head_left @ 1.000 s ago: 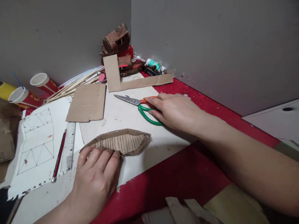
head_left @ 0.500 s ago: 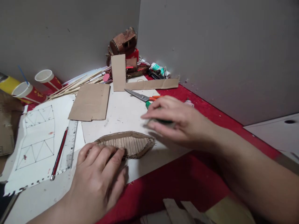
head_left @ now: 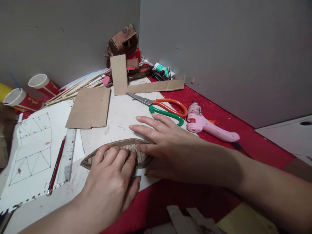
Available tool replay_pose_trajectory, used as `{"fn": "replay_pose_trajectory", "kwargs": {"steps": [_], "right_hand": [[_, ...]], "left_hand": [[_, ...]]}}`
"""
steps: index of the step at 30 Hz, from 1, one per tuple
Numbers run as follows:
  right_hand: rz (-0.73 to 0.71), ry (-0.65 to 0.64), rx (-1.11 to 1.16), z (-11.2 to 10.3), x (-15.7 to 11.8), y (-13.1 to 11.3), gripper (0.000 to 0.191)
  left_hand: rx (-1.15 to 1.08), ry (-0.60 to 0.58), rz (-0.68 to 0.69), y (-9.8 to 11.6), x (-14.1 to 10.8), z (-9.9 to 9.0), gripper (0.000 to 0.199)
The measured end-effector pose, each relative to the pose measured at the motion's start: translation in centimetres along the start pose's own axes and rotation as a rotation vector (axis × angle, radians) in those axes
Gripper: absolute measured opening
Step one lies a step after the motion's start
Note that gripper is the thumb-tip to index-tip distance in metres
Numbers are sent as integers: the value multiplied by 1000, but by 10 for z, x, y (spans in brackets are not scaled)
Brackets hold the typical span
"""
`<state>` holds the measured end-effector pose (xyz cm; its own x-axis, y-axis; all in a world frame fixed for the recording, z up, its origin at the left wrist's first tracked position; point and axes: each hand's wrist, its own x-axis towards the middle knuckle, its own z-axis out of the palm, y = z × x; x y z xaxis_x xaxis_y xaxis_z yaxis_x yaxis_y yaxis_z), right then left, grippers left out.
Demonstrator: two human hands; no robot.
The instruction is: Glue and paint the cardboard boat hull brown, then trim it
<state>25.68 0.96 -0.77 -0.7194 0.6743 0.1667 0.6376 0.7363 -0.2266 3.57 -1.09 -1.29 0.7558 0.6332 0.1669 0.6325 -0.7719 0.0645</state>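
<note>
A boat-shaped cardboard piece (head_left: 128, 147) with a ridged inside lies on the white board at the front. My left hand (head_left: 112, 175) rests over its left part, fingers bent and pressed together on it. Over the right end is my right hand (head_left: 163, 146), its fingers spread and the lower ones touching the piece. Just beyond the right hand lie scissors (head_left: 168, 109) with orange and green handles. A pink glue gun (head_left: 212, 128) lies to their right on the red surface.
Flat cardboard (head_left: 89, 109), an L-shaped cardboard piece (head_left: 119, 73) and wooden sticks (head_left: 73, 92) lie farther back. On the left are a drawing (head_left: 34, 146), a pencil (head_left: 56, 165), a ruler (head_left: 67, 159) and paper cups (head_left: 21, 99). Grey walls stand behind.
My right hand has moved down from the scissor handles onto the cardboard piece, its fingers spreading. The scissors and glue gun are now uncovered. The view has shifted slightly right.
</note>
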Motion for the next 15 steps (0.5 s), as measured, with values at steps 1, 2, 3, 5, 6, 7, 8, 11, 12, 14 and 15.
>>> {"fn": "replay_pose_trajectory", "kwargs": {"steps": [1,2,3,5,6,7,8,11,12,14,15], "right_hand": [[9,6,-23,1,0,-1,35],[13,11,-44,2,1,-2,34],[9,16,-64,4,1,-3,32],[-25,21,-96,7,2,-6,27],[-47,27,-107,8,3,-8,24],[-66,26,-116,9,3,-9,24],[-80,25,-118,9,3,-11,26],[-72,-9,-89,4,3,-12,26],[-62,-17,-71,1,3,-12,26],[-49,-6,-38,-4,2,-10,26],[-52,1,-25,-5,2,-9,26]], "left_hand": [[-5,3,-1,0,0,1,39],[-14,8,1,0,1,1,37],[-21,14,6,0,1,2,35],[-25,31,21,-1,1,3,32],[-19,41,31,-1,2,4,30],[-12,47,40,0,2,5,29],[-4,50,47,0,2,5,29],[-30,31,38,0,1,1,33],[-59,31,26,-1,0,-3,36],[-112,64,-6,-3,-5,-15,40],[-124,99,-20,-5,-9,-22,41]]}}
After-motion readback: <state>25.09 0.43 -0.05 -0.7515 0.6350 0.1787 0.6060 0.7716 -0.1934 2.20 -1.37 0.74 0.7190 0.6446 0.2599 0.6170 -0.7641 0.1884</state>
